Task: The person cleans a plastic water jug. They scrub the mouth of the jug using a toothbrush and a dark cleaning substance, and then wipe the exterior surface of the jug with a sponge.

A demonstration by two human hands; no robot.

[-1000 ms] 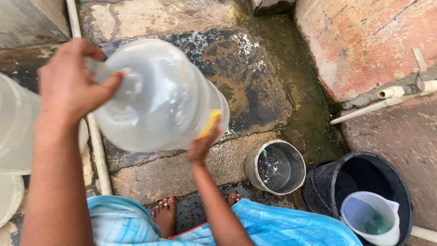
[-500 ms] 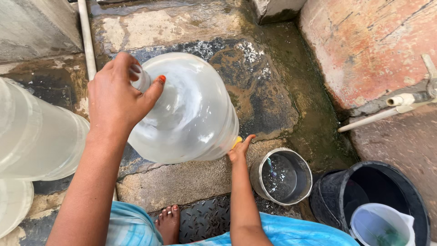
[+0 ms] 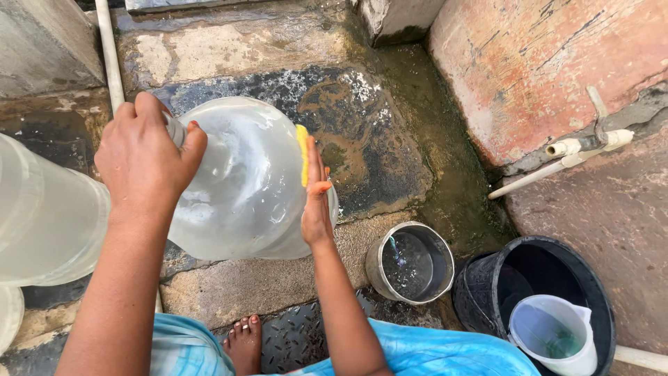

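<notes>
- 2 bare hands were on 1 large clear water jug (image 3: 243,184), which was tipped on its side and held above the wet stone floor (image 3: 376,139).
- The left hand (image 3: 147,159) had its grip clamped around the jug's neck end, fingers wrapped over the top and thumb pressed against the shoulder.
- The right hand (image 3: 316,202) lay flat against the jug's far side, fingers together and straight, pinning a yellow sponge (image 3: 303,154) against the plastic; its grip was pressing rather than curled around anything.
- The jug looked wet and cloudy inside, with its round base pointing toward the person's lap.
- A second clear jug (image 3: 45,216) sat at the left edge, just beside the held one and partly hidden by the left forearm.
- A small metal pot (image 3: 410,263) holding water stood on the floor, near the right forearm and just right of it.
- A black bucket (image 3: 487,292) stood just beside the pot, farther right, with a clear plastic measuring jug (image 3: 553,334) resting inside it.
- A white pipe with a tap fitting (image 3: 577,150) ran along the reddish wall (image 3: 536,63) at the right, well apart from both hands.
- Another thin white pipe (image 3: 108,49) ran up the left side of the floor.
- 1 bare foot (image 3: 243,341) showed at the bottom, beside blue cloth (image 3: 445,355) draped over the person's knees.
</notes>
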